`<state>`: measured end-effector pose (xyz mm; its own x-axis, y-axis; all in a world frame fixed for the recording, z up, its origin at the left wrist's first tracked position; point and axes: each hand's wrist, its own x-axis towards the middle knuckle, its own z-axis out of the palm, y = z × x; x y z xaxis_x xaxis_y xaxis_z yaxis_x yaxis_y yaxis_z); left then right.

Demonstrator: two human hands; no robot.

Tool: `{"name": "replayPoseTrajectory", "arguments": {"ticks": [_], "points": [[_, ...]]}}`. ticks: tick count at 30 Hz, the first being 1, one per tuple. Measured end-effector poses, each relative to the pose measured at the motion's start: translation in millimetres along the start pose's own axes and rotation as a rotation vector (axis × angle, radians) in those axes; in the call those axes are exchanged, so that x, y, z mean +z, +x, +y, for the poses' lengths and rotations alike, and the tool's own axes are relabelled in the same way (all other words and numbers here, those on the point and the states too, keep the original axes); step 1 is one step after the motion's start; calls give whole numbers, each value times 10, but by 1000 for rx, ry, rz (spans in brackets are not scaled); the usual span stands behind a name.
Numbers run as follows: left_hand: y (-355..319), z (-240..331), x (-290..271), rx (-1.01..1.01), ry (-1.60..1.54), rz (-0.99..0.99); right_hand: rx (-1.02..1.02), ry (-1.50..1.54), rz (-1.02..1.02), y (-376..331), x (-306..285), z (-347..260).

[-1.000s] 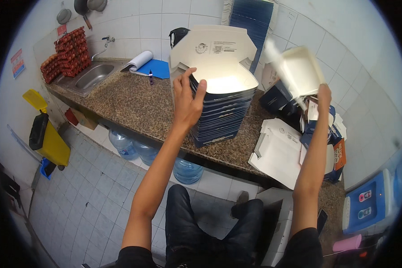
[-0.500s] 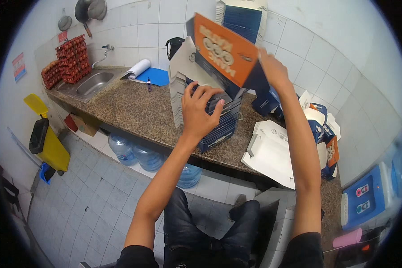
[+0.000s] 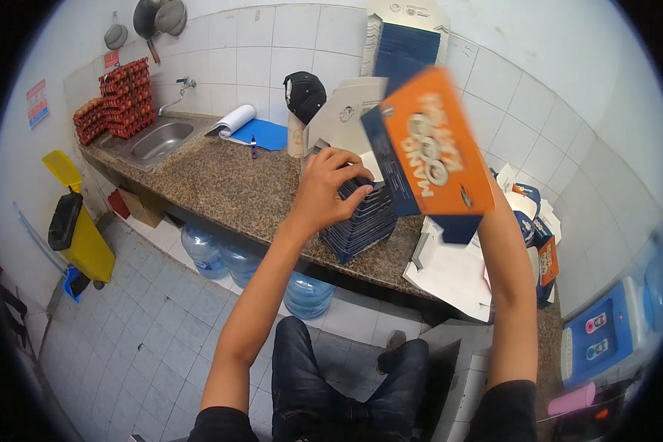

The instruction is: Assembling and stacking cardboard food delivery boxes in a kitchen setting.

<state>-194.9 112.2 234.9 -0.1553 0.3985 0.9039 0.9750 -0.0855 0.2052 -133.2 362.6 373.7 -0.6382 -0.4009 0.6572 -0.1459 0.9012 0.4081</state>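
A stack of flat dark-blue cartons (image 3: pixel 357 228) rises at the counter's front edge, with a pale cardboard panel (image 3: pixel 346 110) standing up behind it. My left hand (image 3: pixel 328 184) is closed over the stack's upper edge, fingers bent and thumb opposite them. Above and right of the stack, an orange and dark-blue carton (image 3: pixel 435 140) hangs tilted in the air, slightly blurred. It is in my right hand, whose fingers are hidden behind it; only the right forearm (image 3: pixel 512 287) shows below. An opened white carton (image 3: pixel 453 276) lies on the counter under that forearm.
More folded cartons (image 3: pixel 545 250) crowd the counter's right end, and another upright stack (image 3: pixel 405 48) leans at the back wall. A black cap (image 3: pixel 305 96), blue sheet (image 3: pixel 265 136), sink (image 3: pixel 155 149) and egg trays (image 3: pixel 127 99) are farther left. Water bottles (image 3: pixel 309 295) stand beneath the counter.
The orange carton has swung away from the stack, lower and to the right, turning its printed face toward me. My left hand stays at the stack, its fingers more curled.
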Motion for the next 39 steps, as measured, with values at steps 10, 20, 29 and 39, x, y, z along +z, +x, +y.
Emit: {"name": "replayPoseTrajectory", "arguments": {"ticks": [10,20,29,39], "points": [[-72,-65,-2,-23,39,94,741,540,-739,53,-38,30],[-21,87,-82,-62,84,143,597,-49,-492,-201,443,224],[59,-23,19,-113,-21,128,583,-108,-395,-215,352,-41],[-57,-23,-16,-43,304,179,367,496,-546,-141,-219,-1118]]}}
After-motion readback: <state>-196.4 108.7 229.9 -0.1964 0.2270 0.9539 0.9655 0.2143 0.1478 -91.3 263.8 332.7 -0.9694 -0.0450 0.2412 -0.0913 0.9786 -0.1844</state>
